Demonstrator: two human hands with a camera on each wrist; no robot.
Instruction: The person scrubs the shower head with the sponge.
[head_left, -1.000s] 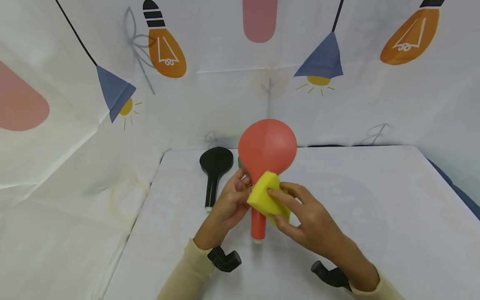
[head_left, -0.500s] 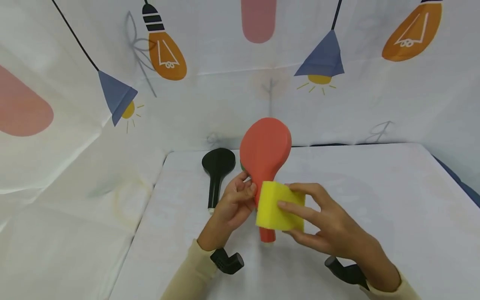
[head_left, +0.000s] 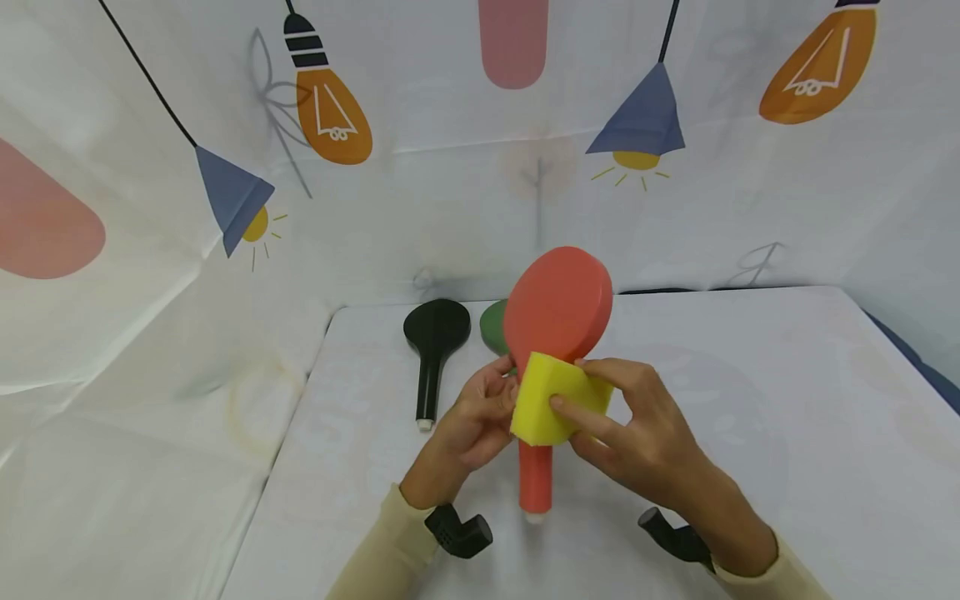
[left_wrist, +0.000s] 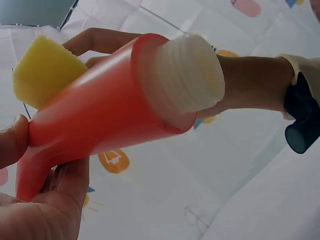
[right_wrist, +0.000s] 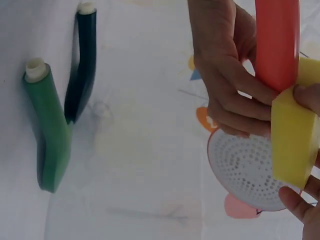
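Note:
A red handheld shower head [head_left: 558, 300] is held up over the table, its head upward and handle down. My left hand [head_left: 480, 412] grips it where the handle meets the head. Pinched between the thumb and fingers of my right hand [head_left: 645, 425], a yellow sponge [head_left: 558, 400] lies against the handle and covers part of it. The white threaded end [left_wrist: 195, 75] of the handle shows large in the left wrist view. From the right wrist view, the white perforated spray face [right_wrist: 245, 165] is visible, partly hidden by the sponge and fingers.
A black shower head [head_left: 437, 325] lies on the white table [head_left: 750, 467], left of my hands. Beside it, a green shower head [head_left: 492, 327] is partly hidden behind the red one. A white cloth wall [head_left: 450, 192] printed with lamps and bulbs rises behind the table.
The red shower head has shifted right and a little lower, its head turning and tilting right. The sponge swung out to the right, then came back up the handle. More of the green shower head shows.

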